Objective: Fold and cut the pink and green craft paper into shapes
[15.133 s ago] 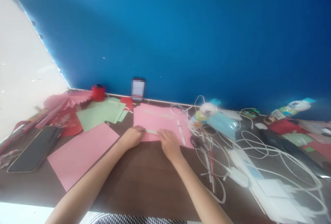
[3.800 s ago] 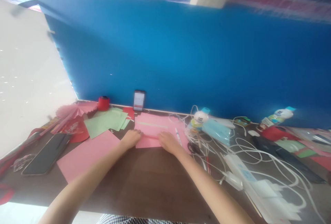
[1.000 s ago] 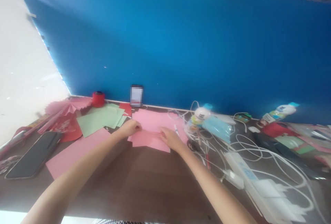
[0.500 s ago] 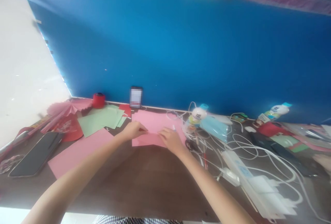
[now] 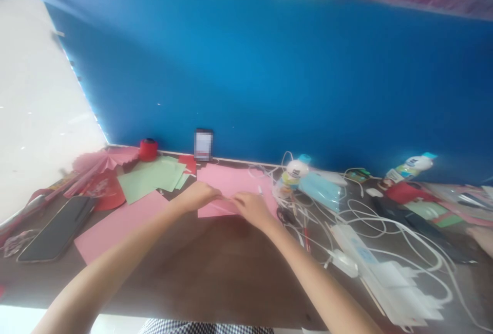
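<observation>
Pink paper (image 5: pixel 235 181) lies on the counter (image 5: pixel 215 267) at twelve o'clock, pinched in the grip of left hand (image 5: pixel 198 195) and right hand (image 5: pixel 252 208). From it, green sheets (image 5: pixel 150 180) lie at nine, a screen (image 5: pixel 204 145) at eleven.

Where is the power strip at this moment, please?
In the head view, the power strip lies on the right side of the desk, to the right of the right hand and nearer the person than the blue pack.

The left forearm (image 5: pixel 127 249) and right forearm (image 5: pixel 308 277), both bare, slant inward over the near edge of the tabletop (image 5: pixel 215 272). The left hand (image 5: pixel 201 195) and right hand (image 5: pixel 252 208) face each other, backs upward, fingers pinched, fingertips near together.
</observation>
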`<state>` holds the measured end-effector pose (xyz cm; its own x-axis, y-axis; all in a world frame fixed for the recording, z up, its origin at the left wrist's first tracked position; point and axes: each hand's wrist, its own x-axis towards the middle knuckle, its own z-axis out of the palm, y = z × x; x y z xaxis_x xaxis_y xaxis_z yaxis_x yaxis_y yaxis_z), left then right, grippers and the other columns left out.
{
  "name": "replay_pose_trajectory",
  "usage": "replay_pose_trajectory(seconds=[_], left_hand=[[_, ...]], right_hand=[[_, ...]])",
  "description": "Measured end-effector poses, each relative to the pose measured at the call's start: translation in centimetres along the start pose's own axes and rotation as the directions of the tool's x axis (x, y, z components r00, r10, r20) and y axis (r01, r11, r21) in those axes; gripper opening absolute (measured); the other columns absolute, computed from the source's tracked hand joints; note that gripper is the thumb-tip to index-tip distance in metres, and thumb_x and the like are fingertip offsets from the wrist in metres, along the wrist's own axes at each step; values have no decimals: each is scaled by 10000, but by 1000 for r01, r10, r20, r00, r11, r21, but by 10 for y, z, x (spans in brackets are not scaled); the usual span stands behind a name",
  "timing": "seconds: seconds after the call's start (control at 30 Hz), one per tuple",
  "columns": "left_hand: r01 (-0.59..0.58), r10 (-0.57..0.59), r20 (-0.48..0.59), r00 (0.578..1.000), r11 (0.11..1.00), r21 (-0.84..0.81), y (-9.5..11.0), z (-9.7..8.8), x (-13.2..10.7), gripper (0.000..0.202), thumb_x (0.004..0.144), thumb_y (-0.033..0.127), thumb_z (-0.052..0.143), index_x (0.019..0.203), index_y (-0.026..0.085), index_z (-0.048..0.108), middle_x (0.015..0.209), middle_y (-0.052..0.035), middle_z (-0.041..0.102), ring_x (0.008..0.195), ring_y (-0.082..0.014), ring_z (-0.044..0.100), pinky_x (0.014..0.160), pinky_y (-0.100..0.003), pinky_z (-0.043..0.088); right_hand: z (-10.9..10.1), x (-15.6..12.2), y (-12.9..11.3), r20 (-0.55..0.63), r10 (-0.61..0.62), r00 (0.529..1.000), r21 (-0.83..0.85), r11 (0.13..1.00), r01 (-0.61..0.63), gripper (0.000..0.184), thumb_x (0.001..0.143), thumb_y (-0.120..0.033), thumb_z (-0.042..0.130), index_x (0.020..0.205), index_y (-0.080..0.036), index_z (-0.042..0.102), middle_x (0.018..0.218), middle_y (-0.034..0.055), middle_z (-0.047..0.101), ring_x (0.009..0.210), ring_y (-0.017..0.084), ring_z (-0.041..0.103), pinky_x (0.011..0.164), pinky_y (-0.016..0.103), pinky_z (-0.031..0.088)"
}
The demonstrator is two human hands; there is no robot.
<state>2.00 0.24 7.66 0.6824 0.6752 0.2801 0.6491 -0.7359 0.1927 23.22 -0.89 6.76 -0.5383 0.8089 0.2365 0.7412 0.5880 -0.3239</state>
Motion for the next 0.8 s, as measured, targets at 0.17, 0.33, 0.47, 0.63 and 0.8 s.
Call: replay_pose_trajectory(seconds=[0.17,0.33,0.47,0.63,0.8], left_hand=[[15,-14,32,999,999,-33,-8,-4,-3,364,890,384,358,830,196,663,756,-34,691,636,-137,597,583,-218,356],[32,-29,41,999,997,-71,-11,-11,-5,396,895,384,334,798,179,658,730,-37,681,625,-135,581,585,-229,354],[64,-55,51,997,979,-191,-17,-13,-6,379,869,427,381,818,181,664,747,-32,680,626,-121,573,596,-220,367],[147,-131,80,988,954,-260,-34,-15,-12,352,819,458,458,807,178,672,761,-32,676,649,-122,570,583,-209,377],[166,-141,108,984,949,-269,-49,-14,-13,320,827,417,459,805,175,666,732,-19,660,642,-114,565,571,-198,388]], right_hand=[[-16,2,0,79,50,996,56,997,-55,258,865,-282,444,782,-219,680,776,11,690,677,149,598,606,240,382],[-35,0,1,124,60,990,106,992,-74,235,851,-308,466,821,-231,686,830,6,696,706,153,604,644,246,398],[-44,-2,6,159,32,987,89,995,-47,262,860,-329,448,804,-230,684,807,13,698,688,160,601,647,260,403],[-47,-4,24,135,58,989,108,991,-73,252,859,-328,445,845,-207,665,859,34,693,742,174,614,655,269,423],[-44,-1,47,71,23,997,6,1000,-23,256,874,-300,418,820,-201,648,814,32,686,720,173,614,644,269,432]])
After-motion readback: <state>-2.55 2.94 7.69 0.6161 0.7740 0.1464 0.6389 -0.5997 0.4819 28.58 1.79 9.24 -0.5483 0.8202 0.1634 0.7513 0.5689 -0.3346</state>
